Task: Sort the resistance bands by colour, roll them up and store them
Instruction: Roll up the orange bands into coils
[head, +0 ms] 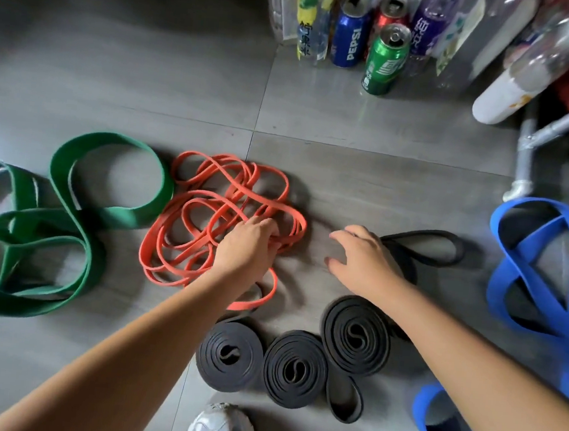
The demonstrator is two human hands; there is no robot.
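Observation:
Loose green bands lie in loops at the left of the grey floor. A tangle of thin orange bands lies in the middle, and my left hand reaches into its right side with fingers curled on the strands. Three rolled black bands sit near me in a row. An unrolled black band lies to the right, partly under my right hand, whose fingers are spread and relaxed above the floor. Wide blue bands lie at the far right.
Cans and plastic bottles stand in a cluster at the back. A white bottle lies tilted beside a metal frame leg at the right. My white shoe shows at the bottom edge. A small blue loop lies at the lower right.

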